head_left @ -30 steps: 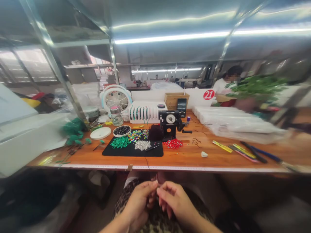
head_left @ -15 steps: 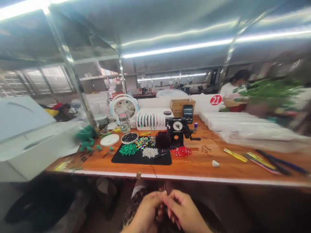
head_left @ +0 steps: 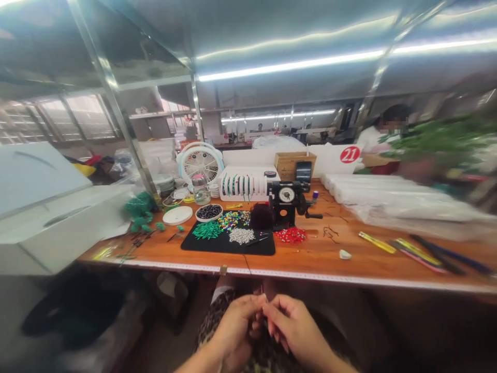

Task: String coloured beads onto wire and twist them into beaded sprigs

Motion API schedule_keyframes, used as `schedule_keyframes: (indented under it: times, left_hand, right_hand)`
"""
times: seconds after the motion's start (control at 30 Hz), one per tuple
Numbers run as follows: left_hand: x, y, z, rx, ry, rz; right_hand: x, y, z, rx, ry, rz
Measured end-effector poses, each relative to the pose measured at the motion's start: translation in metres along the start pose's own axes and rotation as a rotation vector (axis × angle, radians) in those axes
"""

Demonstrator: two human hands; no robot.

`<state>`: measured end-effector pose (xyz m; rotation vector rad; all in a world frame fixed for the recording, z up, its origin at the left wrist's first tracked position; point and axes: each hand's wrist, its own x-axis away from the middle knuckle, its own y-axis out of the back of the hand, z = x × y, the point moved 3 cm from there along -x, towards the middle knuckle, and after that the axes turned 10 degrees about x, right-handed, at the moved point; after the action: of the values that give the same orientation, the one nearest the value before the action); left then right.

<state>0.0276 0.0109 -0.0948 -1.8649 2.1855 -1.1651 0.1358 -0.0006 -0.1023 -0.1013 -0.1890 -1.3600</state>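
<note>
Above my lap, in front of the table edge, my left hand (head_left: 240, 324) and my right hand (head_left: 289, 322) meet at the fingertips. Both are closed in a pinch around something too small to make out. On the table beyond them lies a black mat (head_left: 202, 248) with green sticks (head_left: 207, 231), silver beads (head_left: 241, 236) and multicoloured beads (head_left: 229, 220). Red pieces (head_left: 291, 235) are heaped right of the mat. Behind them stands a black hand-cranked machine (head_left: 288, 204) with a dial. A thin dark strand (head_left: 247, 264) crosses the table's front edge.
A white dish of black beads (head_left: 208, 212), a white lid (head_left: 177, 215), a fan (head_left: 201, 165) and a spool rack (head_left: 243, 186) stand behind the mat. Yellow cutters (head_left: 376, 242) and wrapped rolls (head_left: 388, 197) lie right. A white box (head_left: 62, 223) is left; another person (head_left: 382, 140) sits beyond.
The table and everything on it sit slightly higher in view as my head tilts. My hands stay pinched together, almost unmoved.
</note>
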Motion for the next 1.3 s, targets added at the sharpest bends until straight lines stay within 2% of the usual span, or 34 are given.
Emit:
schedule_keyframes:
  times: [0.17,0.37,0.73,1.3]
  left_hand:
    - [0.0029,-0.0023,0.0007,-0.021,-0.006,0.021]
    - [0.0006,0.0025,0.0036,-0.042,-0.021,0.009]
    - [0.0026,0.0035,0.0039,-0.043,0.007,-0.016]
    - [0.0023,0.0017,0.003,-0.016,0.016,0.013]
  right_hand:
    - [-0.0006,-0.0008,0.0032,0.008,0.015,-0.015]
    - [0.0011,0.0015,0.002,0.02,0.022,0.028]
    - [0.0033,0.0017,-0.0042,0.047,-0.024,0.015]
    - [0.0025,0.0013,-0.0012,0.045,0.062,0.027]
